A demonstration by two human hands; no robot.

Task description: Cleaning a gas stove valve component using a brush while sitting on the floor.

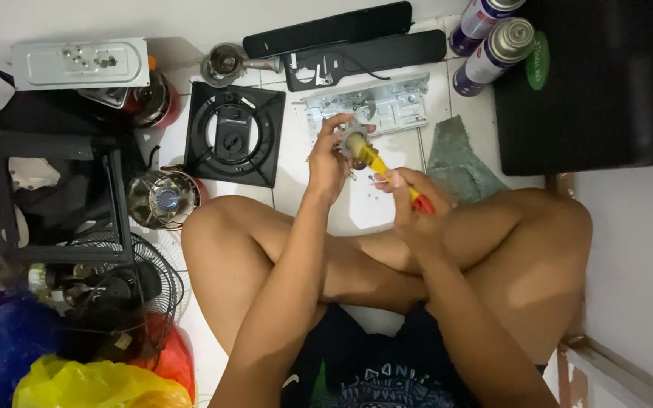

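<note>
yellow-handled screwdriver gripped in closed right hand, tip pressed into a small metal burner part that the left hand clasps, steadying it over white floor tiles.

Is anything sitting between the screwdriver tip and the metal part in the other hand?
Nothing visible does. The left hand holds the small round metal part up above the floor, and the yellow screwdriver in the right hand already meets it, with no visible gap.

- Screwdriver: yellow shaft, red handle.
- Pan support plate: black.
- Cloth: grey-green.
- Plastic bag: yellow.
- Floor tiles: white.
- Gas canisters: white and purple.
</note>
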